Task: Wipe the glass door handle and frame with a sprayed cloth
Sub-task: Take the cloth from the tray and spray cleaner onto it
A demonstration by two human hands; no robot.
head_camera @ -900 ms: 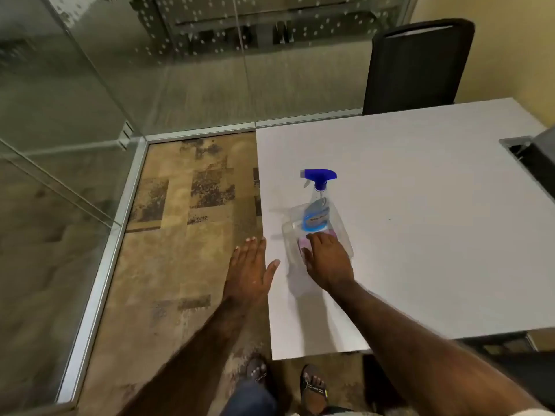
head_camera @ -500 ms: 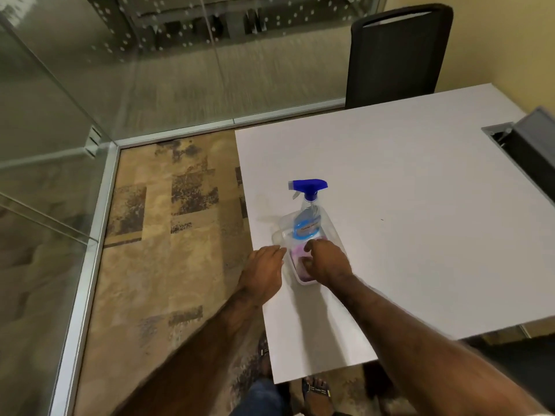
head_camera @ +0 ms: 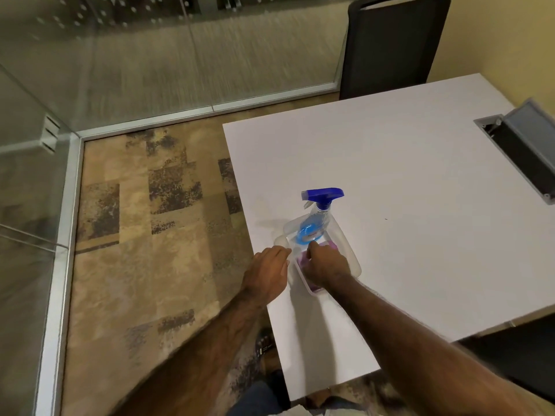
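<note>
A clear plastic tray (head_camera: 350,249) sits near the left edge of the white table (head_camera: 405,181). Inside it stands a spray bottle (head_camera: 314,225) with a blue trigger head and blue label, and a purple cloth (head_camera: 332,244) lies beside the bottle. My right hand (head_camera: 326,267) reaches into the tray, its fingers curled down onto the cloth and covering most of it. My left hand (head_camera: 267,273) rests against the tray's left rim with fingers bent around the edge. The glass panels with their aluminium frame (head_camera: 64,235) are on the left; no door handle shows.
A black chair (head_camera: 393,46) stands at the table's far side. An open grey cable box (head_camera: 524,145) is set into the table at the right. A metal glass clamp (head_camera: 49,136) sits on the left panel. Patterned carpet lies between table and glass.
My left hand moved from above the carpet to the tray's left rim. My right hand stayed on the cloth and curled tighter. The view came closer to the table.
</note>
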